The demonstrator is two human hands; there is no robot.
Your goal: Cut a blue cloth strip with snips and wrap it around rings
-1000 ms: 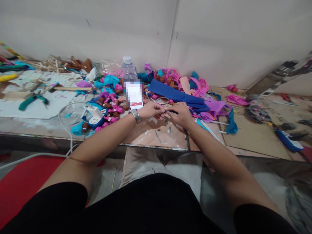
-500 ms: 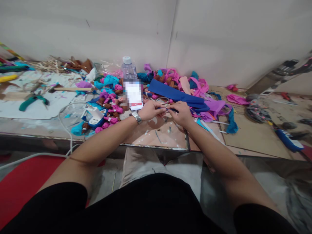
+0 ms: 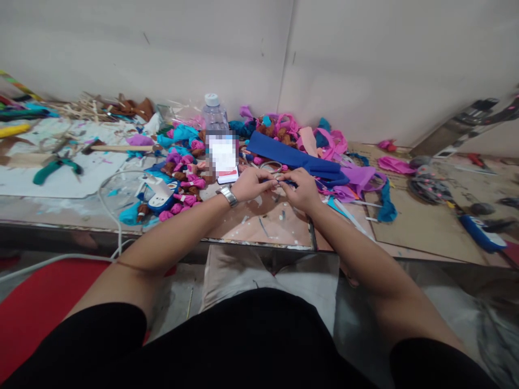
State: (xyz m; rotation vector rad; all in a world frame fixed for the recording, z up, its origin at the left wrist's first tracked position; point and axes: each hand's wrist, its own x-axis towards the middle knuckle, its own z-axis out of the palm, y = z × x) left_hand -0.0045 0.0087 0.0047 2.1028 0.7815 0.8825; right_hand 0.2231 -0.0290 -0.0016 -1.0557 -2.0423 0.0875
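My left hand (image 3: 252,185) and my right hand (image 3: 304,190) meet fingertip to fingertip over the front of the workbench. Both are closed in a pinch on a small dark blue piece of fabric (image 3: 290,183), mostly hidden by the fingers. Just behind them lies a thin pale ring (image 3: 271,167). A long blue fabric strip (image 3: 284,151) stretches out beyond it to the right. Close to the left hand is a phone (image 3: 225,159) with a lit, partly blurred screen.
Pink and brown fabric bundles (image 3: 188,183) lie left of the phone, by a blue-and-white power strip (image 3: 162,200) with a cable. A plastic bottle (image 3: 214,114) stands behind. Farther left are green-handled pliers (image 3: 51,172) and a hammer (image 3: 121,148); cardboard (image 3: 409,221) lies right.
My fingertips have shifted very slightly around the small blue piece, both hands staying pinched together. Everything on the bench lies as before.
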